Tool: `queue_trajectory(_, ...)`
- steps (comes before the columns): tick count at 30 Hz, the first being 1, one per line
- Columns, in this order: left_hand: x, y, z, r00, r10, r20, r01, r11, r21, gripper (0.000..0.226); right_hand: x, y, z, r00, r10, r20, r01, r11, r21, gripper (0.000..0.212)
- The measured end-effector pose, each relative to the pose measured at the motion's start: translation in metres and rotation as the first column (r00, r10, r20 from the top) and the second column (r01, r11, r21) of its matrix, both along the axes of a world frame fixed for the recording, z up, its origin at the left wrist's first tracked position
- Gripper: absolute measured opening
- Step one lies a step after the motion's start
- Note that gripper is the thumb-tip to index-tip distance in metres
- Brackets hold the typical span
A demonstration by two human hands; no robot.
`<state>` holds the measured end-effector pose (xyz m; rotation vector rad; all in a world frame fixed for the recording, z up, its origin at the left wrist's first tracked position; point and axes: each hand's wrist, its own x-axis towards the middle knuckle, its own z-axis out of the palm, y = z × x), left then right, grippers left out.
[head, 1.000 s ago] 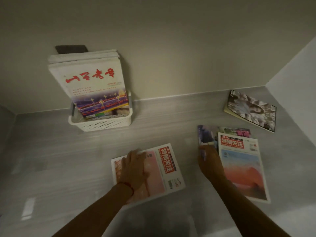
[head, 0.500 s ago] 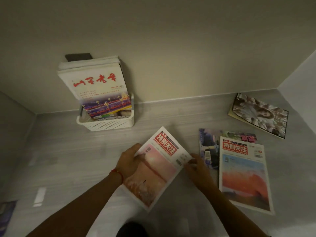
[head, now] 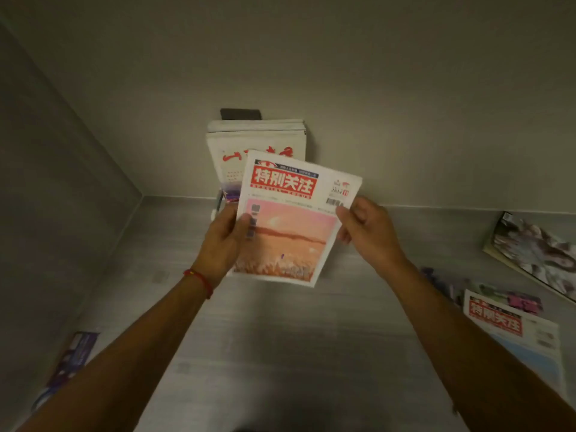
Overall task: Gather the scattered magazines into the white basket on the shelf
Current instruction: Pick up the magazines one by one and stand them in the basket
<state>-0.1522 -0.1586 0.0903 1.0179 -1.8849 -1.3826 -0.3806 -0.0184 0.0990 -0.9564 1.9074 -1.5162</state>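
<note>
A: What colours does the held magazine (head: 290,222) carry?

B: A white cover, a red title block with white characters, and a pink-orange sunset picture below.

A: And the stacked magazines (head: 255,141) behind it?

B: White, with red brush lettering; a strip of purple shows lower down.

A: The shelf (head: 280,338)?

B: Grey, with a faint streaked grain. The wall is plain beige.

A: Anything on the wrist?

B: A red string bracelet (head: 199,279). At right, another white magazine (head: 514,332) has the same red title over pale blue.
</note>
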Motion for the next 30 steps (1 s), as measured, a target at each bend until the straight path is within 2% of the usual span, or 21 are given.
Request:
queue_trajectory(2, 0.003, -0.027, 0.020, 0.997, 0.065, 0.032, -0.058, 0.982, -0.181, 0.026, 0.002, -0.032, 0.024, 0.996, -0.018, -0.092, 0.013, 0.999, -0.051, 0.009)
queue_trajectory(4, 0.006, -0.053, 0.035, 0.978, 0.170, 0.122, -0.110, 0.912, -0.394, 0.026, 0.005, -0.062, 0.041, 0.987, -0.018, -0.162, 0.006, 0.997, -0.072, 0.015)
queue_trajectory(6, 0.009, -0.075, 0.041, 0.954, 0.233, 0.190, -0.115, 0.868, -0.484, 0.035, 0.008, -0.085, 0.049, 0.969, -0.010, -0.245, -0.007, 0.998, -0.070, 0.021)
queue_trajectory(8, 0.009, -0.094, 0.038, 0.942, 0.253, 0.221, -0.149, 0.904, -0.402, 0.038, 0.010, -0.104, 0.050, 0.947, -0.011, -0.322, -0.007, 0.998, -0.057, 0.024)
queue_trajectory(11, 0.002, -0.113, 0.023, 0.931, 0.267, 0.248, -0.211, 0.950, -0.231, 0.034, 0.011, -0.123, 0.041, 0.931, -0.051, -0.361, 0.042, 0.999, -0.032, 0.022)
queue_trajectory(17, -0.012, -0.141, -0.017, 0.935, 0.255, 0.246, -0.268, 0.963, 0.022, 0.022, 0.013, -0.140, 0.002, 0.925, -0.072, -0.373, 0.113, 0.990, 0.088, 0.020)
queue_trajectory(21, -0.019, -0.151, -0.038, 0.924, 0.283, 0.257, -0.319, 0.941, 0.111, 0.021, 0.016, -0.149, -0.024, 0.923, -0.070, -0.377, 0.143, 0.975, 0.168, 0.021)
queue_trajectory(26, -0.024, -0.156, -0.053, 0.915, 0.310, 0.257, -0.368, 0.904, 0.219, 0.032, 0.018, -0.163, -0.041, 0.938, -0.099, -0.333, 0.176, 0.962, 0.209, 0.022)
queue_trajectory(28, -0.026, -0.157, -0.054, 0.916, 0.307, 0.260, -0.364, 0.906, 0.214, 0.031, 0.019, -0.168, -0.042, 0.947, -0.116, -0.301, 0.182, 0.962, 0.202, 0.021)
queue_trajectory(30, -0.028, -0.158, -0.055, 0.922, 0.276, 0.272, -0.328, 0.929, 0.171, 0.025, 0.020, -0.172, -0.041, 0.971, -0.133, -0.199, 0.173, 0.965, 0.199, 0.025)
